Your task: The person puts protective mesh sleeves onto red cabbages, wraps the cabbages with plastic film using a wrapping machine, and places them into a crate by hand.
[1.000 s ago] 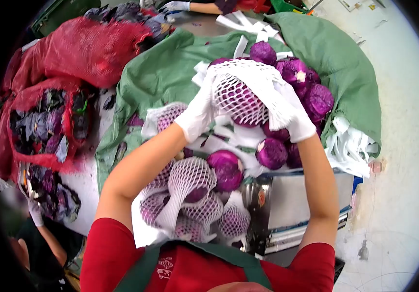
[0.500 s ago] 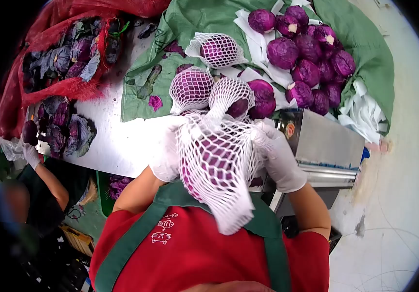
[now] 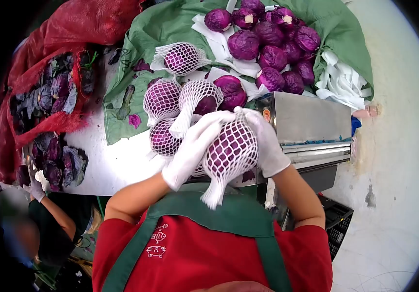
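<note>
Between my gloved hands is a red cabbage [image 3: 231, 148] in a white foam net, its loose net end hanging toward my apron. My left hand [image 3: 195, 146] presses along its left and upper side, fingers stretched over the top. On the right, my right hand [image 3: 268, 143] curls round the cabbage, its fingertips at the upper edge. Just beyond lie other netted cabbages: one at the back [image 3: 181, 58], one to the left [image 3: 162, 100], one with a partly bare side [image 3: 197, 101] and one low by my left hand [image 3: 163, 136]. A bare cabbage [image 3: 231, 92] sits beside them.
Bare red cabbages [image 3: 272, 53] are piled on green cloth [image 3: 136, 46], near white foam nets [image 3: 341, 85]. A metal machine [image 3: 311, 117] stands at right. Far left is a red mesh sack [image 3: 78, 27] of cabbages; a co-worker's gloved hand [image 3: 36, 187] is below it.
The net, loosely draped before, now fits snugly round the cabbage. My hands have closed in around it. Another netted cabbage shows by my left hand, and the view has shifted.
</note>
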A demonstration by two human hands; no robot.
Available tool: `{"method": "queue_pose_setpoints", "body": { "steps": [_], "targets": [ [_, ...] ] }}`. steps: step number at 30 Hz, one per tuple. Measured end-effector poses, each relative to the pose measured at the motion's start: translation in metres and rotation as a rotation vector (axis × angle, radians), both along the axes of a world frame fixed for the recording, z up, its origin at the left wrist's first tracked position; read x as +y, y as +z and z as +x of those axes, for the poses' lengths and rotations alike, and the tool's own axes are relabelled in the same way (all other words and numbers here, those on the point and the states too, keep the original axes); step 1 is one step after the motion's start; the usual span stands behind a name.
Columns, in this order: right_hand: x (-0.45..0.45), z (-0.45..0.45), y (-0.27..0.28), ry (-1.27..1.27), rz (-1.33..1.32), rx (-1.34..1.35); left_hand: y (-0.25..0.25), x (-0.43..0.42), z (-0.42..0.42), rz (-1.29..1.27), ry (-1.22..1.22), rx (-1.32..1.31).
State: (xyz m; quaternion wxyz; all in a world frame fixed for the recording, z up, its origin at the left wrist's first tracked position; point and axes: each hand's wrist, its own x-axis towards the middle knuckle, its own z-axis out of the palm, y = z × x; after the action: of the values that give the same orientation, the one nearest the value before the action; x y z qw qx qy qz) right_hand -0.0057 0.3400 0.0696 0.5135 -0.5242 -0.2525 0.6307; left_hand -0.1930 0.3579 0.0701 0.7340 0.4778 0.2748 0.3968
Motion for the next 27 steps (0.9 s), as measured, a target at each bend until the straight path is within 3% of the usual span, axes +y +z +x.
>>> {"method": "queue_pose_setpoints", "body": {
  "steps": [2, 4, 6, 8, 10, 11, 12, 14, 16, 18, 19, 20, 21, 22, 23, 24, 25, 27],
  "targets": [
    [0.022, 0.026, -0.007, -0.056, -0.148, 0.087, -0.009, 0.027, 0.027, -0.199, -0.086, -0.017],
    [0.050, 0.042, -0.017, -0.041, -0.184, -0.182, -0.031, 0.051, 0.049, -0.283, -0.109, 0.017],
    [0.078, 0.078, -0.061, 0.289, 0.112, -0.766, -0.059, 0.064, 0.065, -0.069, -0.101, 0.278],
    [0.112, 0.077, -0.036, 0.338, 0.284, -1.467, -0.055, 0.060, 0.068, 0.392, 0.014, 0.491],
    [0.161, 0.077, -0.052, 0.435, 0.410, -1.521, -0.061, 0.058, 0.072, 0.319, -0.085, 0.439],
    [0.185, 0.068, -0.060, 0.558, 0.298, -1.657, -0.070, 0.057, 0.073, 0.412, -0.109, 0.593],
    [0.204, 0.060, -0.068, 0.682, 0.178, -1.787, -0.063, 0.063, 0.072, 0.364, -0.167, 0.541],
    [0.226, 0.057, -0.107, 0.707, 0.247, -1.916, -0.061, 0.065, 0.068, 0.343, -0.191, 0.517],
    [0.242, 0.062, -0.130, 0.815, 0.275, -1.919, -0.043, 0.066, 0.052, 0.262, -0.203, 0.402],
    [0.241, 0.050, -0.119, 0.577, 0.324, -1.417, -0.019, 0.074, 0.028, 0.053, -0.123, 0.197],
    [0.220, 0.028, -0.067, 0.509, 0.274, -1.097, -0.016, 0.082, 0.022, 0.269, 0.183, 0.264],
    [0.201, 0.010, -0.024, 0.522, 0.470, -1.085, -0.013, 0.095, 0.018, 0.486, 0.487, 0.332],
    [0.192, 0.005, -0.007, 0.587, 0.483, -1.363, -0.002, 0.105, 0.016, 0.519, 0.689, 0.476],
    [0.169, -0.005, 0.036, 0.738, 0.702, -1.396, 0.001, 0.112, 0.012, 0.420, 0.700, 0.409],
    [0.159, -0.004, 0.025, 0.797, 0.543, -1.091, 0.004, 0.119, 0.009, 0.322, 0.715, 0.339],
    [0.151, -0.007, 0.025, 0.831, 0.384, -0.789, -0.001, 0.123, 0.000, 0.094, 0.525, 0.060],
    [0.145, -0.002, 0.032, 0.862, 0.275, -0.735, -0.003, 0.124, -0.008, 0.010, 0.331, 0.032],
    [0.128, 0.000, 0.058, 0.699, 0.106, -0.262, -0.002, 0.110, 0.001, -0.139, 0.330, -0.185]
  ]
}}
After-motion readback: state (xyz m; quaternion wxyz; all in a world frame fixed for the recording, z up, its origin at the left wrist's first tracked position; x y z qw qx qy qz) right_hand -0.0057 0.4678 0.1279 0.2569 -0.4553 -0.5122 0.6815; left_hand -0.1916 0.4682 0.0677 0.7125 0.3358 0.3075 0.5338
